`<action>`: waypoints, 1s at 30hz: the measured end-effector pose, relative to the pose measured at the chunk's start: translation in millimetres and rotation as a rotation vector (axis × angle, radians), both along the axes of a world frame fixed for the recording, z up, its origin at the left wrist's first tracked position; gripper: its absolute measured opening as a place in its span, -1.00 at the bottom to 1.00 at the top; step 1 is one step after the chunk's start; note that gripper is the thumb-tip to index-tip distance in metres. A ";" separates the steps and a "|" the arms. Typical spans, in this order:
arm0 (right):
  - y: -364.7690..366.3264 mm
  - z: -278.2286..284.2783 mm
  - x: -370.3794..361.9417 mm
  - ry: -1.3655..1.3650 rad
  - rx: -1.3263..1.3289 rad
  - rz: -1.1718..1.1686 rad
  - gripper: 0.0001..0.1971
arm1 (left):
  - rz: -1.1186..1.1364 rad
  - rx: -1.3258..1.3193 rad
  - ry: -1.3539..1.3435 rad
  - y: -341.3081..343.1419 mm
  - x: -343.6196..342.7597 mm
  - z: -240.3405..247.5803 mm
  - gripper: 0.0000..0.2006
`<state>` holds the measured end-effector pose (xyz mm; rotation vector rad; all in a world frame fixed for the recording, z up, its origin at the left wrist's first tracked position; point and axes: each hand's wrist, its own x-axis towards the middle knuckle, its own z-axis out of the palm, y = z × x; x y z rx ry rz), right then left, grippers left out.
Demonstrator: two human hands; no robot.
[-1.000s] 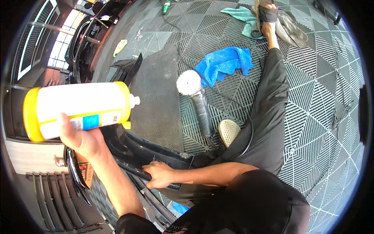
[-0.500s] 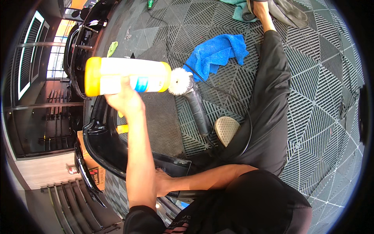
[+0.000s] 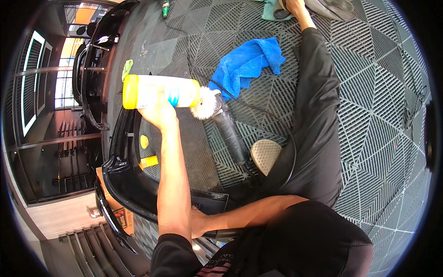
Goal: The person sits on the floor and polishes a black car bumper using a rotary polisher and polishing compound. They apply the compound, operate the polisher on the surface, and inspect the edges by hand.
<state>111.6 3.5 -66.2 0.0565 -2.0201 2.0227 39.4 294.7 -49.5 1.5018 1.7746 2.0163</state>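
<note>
My left hand [image 3: 160,111] is closed around a white bottle [image 3: 146,90] with a yellow cap and a yellow base, held sideways above the floor. One end of the bottle overlaps a round white fluffy pad [image 3: 206,104] on a black-handled power polisher [image 3: 228,137], which lies on the mat. My right arm crosses below my left forearm, and my right hand [image 3: 198,222] rests by a glossy black car bumper [image 3: 134,184]. My left forearm hides its fingers.
A blue towel [image 3: 247,64] lies beyond the polisher, whose cord loops past my leg [image 3: 318,115]. A sandal sole [image 3: 266,157] shows beside the handle. Yellow pieces [image 3: 148,161] lie inside the bumper's curve. A green cloth [image 3: 127,68] and a green bottle [image 3: 165,8] are farther off.
The bottle, still in my left hand, has moved right and looks smaller, farther from my head. The view has shifted slightly. Yellow pieces behind it show more fully.
</note>
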 end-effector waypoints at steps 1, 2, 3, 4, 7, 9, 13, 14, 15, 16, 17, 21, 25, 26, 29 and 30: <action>2.1 -0.3 2.4 -0.024 0.014 0.039 -0.16 | 0.012 -0.001 0.008 -0.3 -1.5 -3.2 -0.52; 3.9 0.0 4.6 -0.048 0.028 0.078 -0.16 | 0.024 -0.002 0.016 -0.9 -3.1 -6.3 -0.51; 3.9 -0.7 3.9 -0.050 0.042 0.080 -0.16 | 0.033 -0.002 0.028 -0.5 -2.5 -6.3 -0.51; 3.7 -1.5 3.3 -0.052 0.055 0.083 -0.16 | 0.017 0.003 0.032 -0.4 -2.0 -6.5 -0.51; 2.7 -3.7 0.9 -0.053 0.095 0.088 -0.17 | -0.002 0.010 0.045 -0.7 1.3 -6.7 -0.49; 1.8 -0.9 5.1 -0.090 0.080 0.103 -0.17 | 0.035 0.002 0.055 -4.7 0.8 -6.6 -0.48; 28.0 17.5 33.8 -0.145 0.009 0.128 -0.16 | -0.060 0.053 0.123 -6.5 -7.5 -2.2 -0.46; 27.1 15.8 32.1 -0.131 0.020 0.126 -0.16 | -0.084 0.040 0.103 -6.8 -12.2 3.8 -0.45; 26.1 15.1 31.0 -0.112 0.032 0.125 -0.16 | -0.103 0.026 0.088 -8.8 -14.1 9.5 -0.45; 20.1 9.0 21.1 -0.089 0.061 0.112 -0.17 | -0.070 0.037 0.097 -8.8 -12.7 10.9 -0.45; 16.3 6.3 16.1 -0.066 0.091 0.098 -0.17 | -0.038 0.048 0.107 -6.9 -10.4 11.3 -0.45; 29.7 16.7 24.2 -0.123 0.099 0.138 -0.20 | 0.061 -0.018 0.135 -5.2 -14.9 9.8 -0.45; 26.3 16.1 23.9 -0.099 0.104 0.127 -0.24 | 0.115 0.004 0.073 -14.5 -21.9 -2.0 -0.46; 25.3 15.3 22.2 -0.085 0.097 0.140 -0.24 | 0.110 0.003 0.112 -14.5 -24.3 -4.0 -0.46; 17.9 11.7 15.1 -0.065 0.087 0.120 -0.26 | 0.092 0.050 0.140 -14.7 -26.5 -0.8 -0.46; 19.5 11.4 17.0 -0.079 0.087 0.128 -0.25 | 0.083 0.069 0.124 -13.7 -24.7 -4.5 -0.46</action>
